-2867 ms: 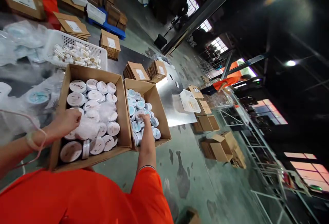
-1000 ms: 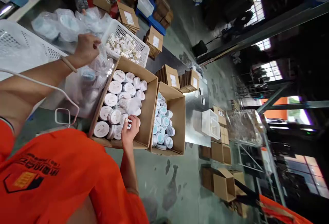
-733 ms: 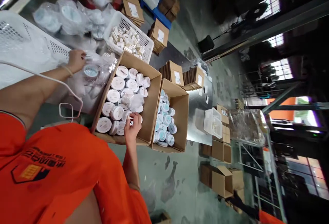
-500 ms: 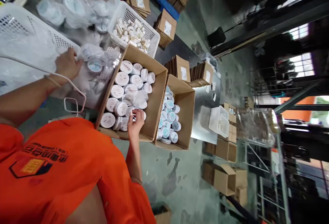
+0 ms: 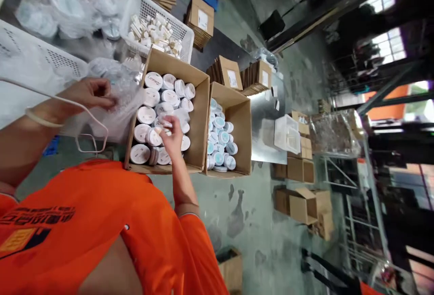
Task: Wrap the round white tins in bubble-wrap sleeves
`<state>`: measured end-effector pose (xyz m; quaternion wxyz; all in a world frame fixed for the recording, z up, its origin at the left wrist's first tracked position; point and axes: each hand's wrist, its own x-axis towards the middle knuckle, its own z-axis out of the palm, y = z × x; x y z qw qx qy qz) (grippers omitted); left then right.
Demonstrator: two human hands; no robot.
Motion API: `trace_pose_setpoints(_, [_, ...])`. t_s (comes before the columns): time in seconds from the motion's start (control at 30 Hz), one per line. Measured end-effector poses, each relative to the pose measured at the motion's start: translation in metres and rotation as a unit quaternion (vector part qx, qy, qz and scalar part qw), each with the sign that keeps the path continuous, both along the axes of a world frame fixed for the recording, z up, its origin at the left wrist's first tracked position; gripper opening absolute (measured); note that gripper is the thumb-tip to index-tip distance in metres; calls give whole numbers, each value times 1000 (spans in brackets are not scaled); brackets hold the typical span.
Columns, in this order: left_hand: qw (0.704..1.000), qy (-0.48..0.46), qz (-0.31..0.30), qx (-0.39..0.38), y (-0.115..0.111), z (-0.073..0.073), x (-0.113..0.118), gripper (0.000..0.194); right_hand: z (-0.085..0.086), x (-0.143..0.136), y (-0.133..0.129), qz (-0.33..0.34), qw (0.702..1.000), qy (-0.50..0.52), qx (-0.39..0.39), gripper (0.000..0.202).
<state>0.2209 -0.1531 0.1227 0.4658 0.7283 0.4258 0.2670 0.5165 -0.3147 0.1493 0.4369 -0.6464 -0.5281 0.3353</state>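
My left hand (image 5: pixel 90 95) is at the clear plastic bag (image 5: pixel 124 91) beside the carton, its fingers and thumb closed on the film. Pale round shapes show dimly through the bag. My right hand (image 5: pixel 172 138) reaches into the near cardboard box (image 5: pixel 198 119), thumb and fingers drawn together among white round containers with printed tops (image 5: pixel 147 115). What lies between those fingertips is too small to make out. A crumpled piece of translucent plastic (image 5: pixel 182 115) rests on the containers just past the fingers.
A second box (image 5: pixel 242 137) with blue-and-white round containers adjoins the first. Behind stands a white basket (image 5: pixel 188 37) of small white-and-gold pieces. Bagged discs (image 5: pixel 66 3), a larger white basket (image 5: pixel 64 62) and folded cartons (image 5: pixel 227 71) are around. A pale cable (image 5: pixel 105 128) loops near my left arm.
My left hand has moved down and right onto the bag, and its fingers have closed. My right hand has moved up from the box's near edge toward the middle containers. The view has shifted.
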Motion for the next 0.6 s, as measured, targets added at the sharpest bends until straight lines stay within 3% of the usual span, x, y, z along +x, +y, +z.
trace_pose_setpoints(0.07, [990, -37, -119, -68, 0, 26, 22, 80, 19, 9, 22, 21, 997, 62, 33, 85])
trace_pose_setpoints(0.13, [968, -59, -210, -126, 1, 44, 49, 88, 35, 24, 39, 100, 985, 142, 18, 100])
trace_pose_setpoints(0.23, [956, -57, -247, -148, 5, 53, 86, 86, 45, 50, 44, 212, 947, 229, -79, 100])
trace_pose_setpoints(0.33, [966, -41, -217, -133, 11, 45, 108, 82, 39, 66, 31, 172, 947, 239, -125, 72])
trace_pose_setpoints(0.43, [976, -11, -196, -91, 14, 38, 122, 87, 28, 72, 16, 98, 960, 238, -107, 53])
trace_pose_setpoints(0.53, [993, 0, -71, 99, 4, 41, 142, 97, 16, 68, 13, 3, 973, 226, -53, 47])
trace_pose_setpoints(0.6, [983, -15, -13, 181, -12, 46, 158, 88, 9, 61, 18, -83, 979, 186, -20, 45])
